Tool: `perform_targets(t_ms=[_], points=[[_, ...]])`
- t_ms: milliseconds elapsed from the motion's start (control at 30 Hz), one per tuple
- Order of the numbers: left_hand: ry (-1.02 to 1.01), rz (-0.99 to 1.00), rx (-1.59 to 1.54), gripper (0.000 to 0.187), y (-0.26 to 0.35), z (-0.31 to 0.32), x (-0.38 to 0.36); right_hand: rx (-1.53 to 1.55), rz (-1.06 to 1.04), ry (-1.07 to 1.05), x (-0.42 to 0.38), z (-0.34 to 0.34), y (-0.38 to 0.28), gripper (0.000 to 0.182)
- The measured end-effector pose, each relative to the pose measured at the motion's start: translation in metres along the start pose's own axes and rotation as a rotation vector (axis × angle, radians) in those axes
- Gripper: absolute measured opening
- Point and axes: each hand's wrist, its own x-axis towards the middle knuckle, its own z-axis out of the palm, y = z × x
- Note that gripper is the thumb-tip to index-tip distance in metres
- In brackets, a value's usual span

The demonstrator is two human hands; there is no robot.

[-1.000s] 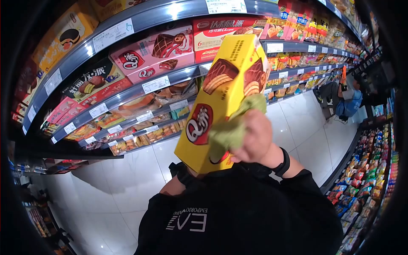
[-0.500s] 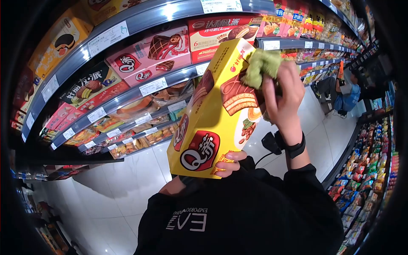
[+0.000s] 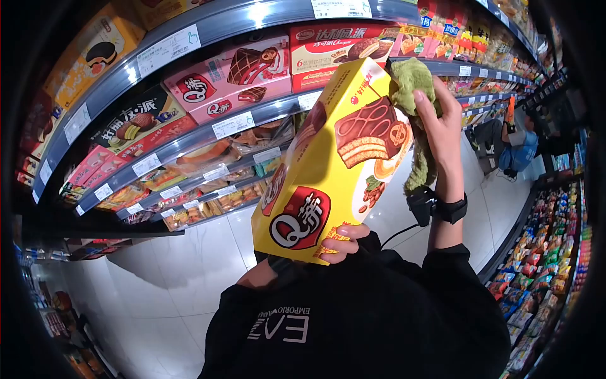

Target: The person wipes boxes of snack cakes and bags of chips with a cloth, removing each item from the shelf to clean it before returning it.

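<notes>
A yellow snack cake box is held up tilted in front of my chest, its printed front towards me. My left hand grips its lower end, with fingers wrapped over the bottom right edge; the palm is hidden behind the box. My right hand pinches a green fluffy cloth at the upper right edge of the box. One end of the cloth bunches against the box's top corner, and the rest hangs down beside the hand.
Shelves ahead hold a pink cake box, a red pie box and a black pie box above price-tagged rails. A person in a blue vest crouches down the aisle at right. Packaged snacks line the right side.
My right hand has moved right with the cloth, from the box's front to its right edge. More of the printed cake picture shows, and the cloth now hangs lower. The box stays nearly in place.
</notes>
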Motion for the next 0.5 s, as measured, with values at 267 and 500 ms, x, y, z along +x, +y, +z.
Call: perform_targets(t_ms=[267, 500], points=[[0.279, 0.156, 0.215, 0.047, -0.003, 0.008, -0.018, 0.361, 0.299, -0.437, -0.031, -0.021, 0.019, 0.059], [1.173, 0.457, 1.265, 0.050, 0.024, 0.027, -0.080, 0.703, 0.699, -0.209, -0.073, 0.007, 0.079, 0.056]])
